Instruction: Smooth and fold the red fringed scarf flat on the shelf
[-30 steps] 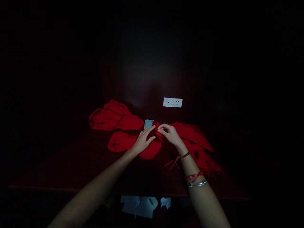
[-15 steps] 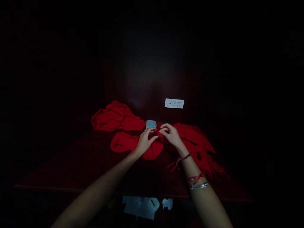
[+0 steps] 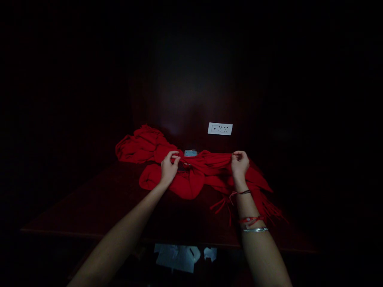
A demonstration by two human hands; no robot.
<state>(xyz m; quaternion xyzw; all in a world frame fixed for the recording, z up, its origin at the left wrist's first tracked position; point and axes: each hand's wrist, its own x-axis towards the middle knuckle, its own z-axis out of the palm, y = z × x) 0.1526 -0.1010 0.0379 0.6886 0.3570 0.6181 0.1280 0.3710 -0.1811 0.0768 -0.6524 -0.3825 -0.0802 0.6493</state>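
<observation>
A red fringed scarf (image 3: 206, 163) lies bunched on the dark table, with part of it stretched sideways between my two hands. My left hand (image 3: 169, 167) pinches the scarf's left part between thumb and fingers. At the right, my right hand (image 3: 240, 163) grips the other end of the stretched part, its fingers closed. Behind the taut cloth, a small device with a pale lit screen (image 3: 190, 153) is partly covered. A rounded fold of red cloth (image 3: 185, 185) rests in front, and loose fringe hangs below my right hand.
Another heap of red cloth (image 3: 140, 145) lies at the back left of the dark table (image 3: 98, 207). A white socket panel (image 3: 220, 128) is on the back wall. Pale papers (image 3: 175, 257) show below the table's front edge. The surroundings are very dark.
My hands, close together before, have moved apart, the left one leftward and the right one rightward. The red cloth is now drawn out between them and covers the device's lower part.
</observation>
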